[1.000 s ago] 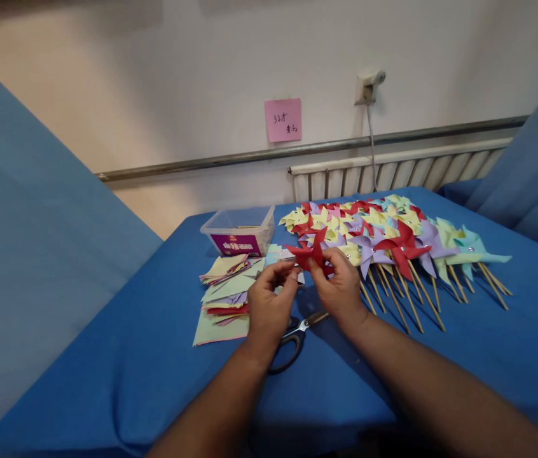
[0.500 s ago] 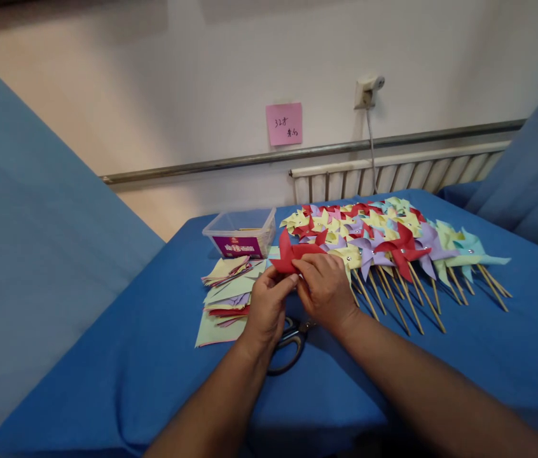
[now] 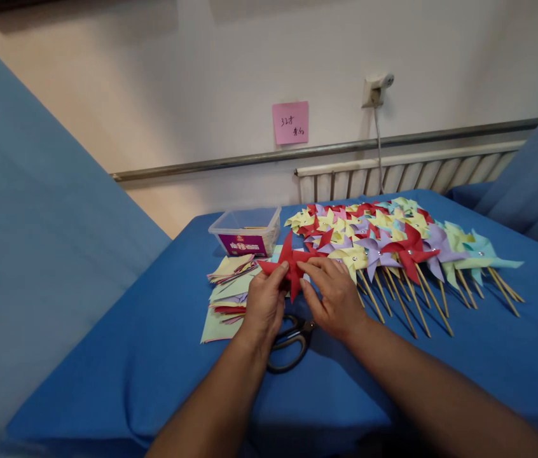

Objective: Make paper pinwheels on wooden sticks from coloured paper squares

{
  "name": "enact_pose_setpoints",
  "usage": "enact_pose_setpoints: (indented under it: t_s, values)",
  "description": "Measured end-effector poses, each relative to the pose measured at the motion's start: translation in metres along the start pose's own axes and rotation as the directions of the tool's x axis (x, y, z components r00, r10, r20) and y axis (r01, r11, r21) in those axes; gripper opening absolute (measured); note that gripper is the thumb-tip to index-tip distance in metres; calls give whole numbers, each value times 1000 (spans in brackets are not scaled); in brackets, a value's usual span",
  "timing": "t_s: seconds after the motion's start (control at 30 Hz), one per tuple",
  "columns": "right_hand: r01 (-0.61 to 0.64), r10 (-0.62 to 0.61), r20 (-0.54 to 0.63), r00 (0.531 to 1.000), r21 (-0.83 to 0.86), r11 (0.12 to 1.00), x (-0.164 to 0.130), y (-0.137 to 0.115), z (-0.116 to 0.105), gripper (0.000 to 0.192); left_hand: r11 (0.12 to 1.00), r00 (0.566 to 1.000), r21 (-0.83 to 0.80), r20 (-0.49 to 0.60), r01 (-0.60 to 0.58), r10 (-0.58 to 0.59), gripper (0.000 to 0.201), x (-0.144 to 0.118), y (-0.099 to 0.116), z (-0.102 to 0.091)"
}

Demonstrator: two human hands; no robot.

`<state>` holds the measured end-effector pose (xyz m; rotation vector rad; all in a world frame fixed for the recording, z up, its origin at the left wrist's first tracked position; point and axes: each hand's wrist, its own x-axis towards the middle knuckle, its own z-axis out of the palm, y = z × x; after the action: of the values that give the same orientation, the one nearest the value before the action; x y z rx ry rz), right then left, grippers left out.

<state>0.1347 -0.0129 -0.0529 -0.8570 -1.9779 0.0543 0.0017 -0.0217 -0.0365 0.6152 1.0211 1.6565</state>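
A red paper pinwheel head [image 3: 292,262] is pinched between both hands above the blue table [image 3: 154,369]. My left hand [image 3: 264,304] grips its left side with thumb and fingers. Its right side is held by my right hand [image 3: 334,298], fingers spread over the folded points. No stick shows on it. Black-handled scissors [image 3: 290,340] lie on the cloth just below my hands, partly hidden by them.
A row of finished pinwheels on wooden sticks [image 3: 393,245] fills the table's right half. Stacked coloured paper squares [image 3: 228,292] lie to the left. A clear plastic box [image 3: 246,231] stands behind them. A radiator [image 3: 407,175] and a pink note [image 3: 290,122] are on the wall.
The red pinwheel head has turned in my hands and come lower and leftward. My right hand's fingers have spread flatter over it. The camera has shifted slightly.
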Motion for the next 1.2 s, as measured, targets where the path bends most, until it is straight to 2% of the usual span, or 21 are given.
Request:
enact_pose_setpoints:
  t_s: [0.23,0.47,0.57,0.67,0.73,0.8,0.9,0.97,1.0,1.07,1.1,1.2]
  values:
    - [-9,9,7,1000,-75,997,0,1,4,30,997,999,76,19,34,-35,23,-2,-3,0]
    - [-12,14,33,999,-57,998,-3,2,8,32,994,1000,111,-8,22,-21,21,3,-8,-4]
    - [-13,14,-31,999,13,1000,-6,1,6,32,993,1000,112,-4,24,-24,21,4,-9,-6]
    - [-10,33,-173,984,133,991,-3,-4,-2,30,994,999,100,-5,41,-40,21,4,-9,-7]
    - [3,48,-235,971,209,978,10,-7,-7,27,994,998,86,8,61,-62,21,4,-10,-6]
    - [14,48,-234,971,257,966,34,-7,-7,22,994,996,70,30,87,-90,22,2,-11,-5]
    - [-20,53,-125,991,250,968,88,3,9,17,983,986,96,40,155,-160,21,0,-14,-5]
    - [-68,57,66,996,163,984,130,13,30,17,970,981,148,-3,192,-194,14,-1,-16,-5]
    - [-79,62,166,984,103,991,149,17,42,18,965,978,158,-21,208,-207,12,-2,-17,-5]
    - [-69,81,390,917,-43,997,184,24,69,24,960,971,142,-25,239,-238,11,-3,-19,-5]
    - [-57,111,514,850,-121,991,197,25,83,27,958,968,143,-33,250,-247,11,-3,-19,-5]
    - [-54,144,663,734,-154,987,225,26,122,23,948,959,143,-37,285,-283,10,-4,-19,-5]
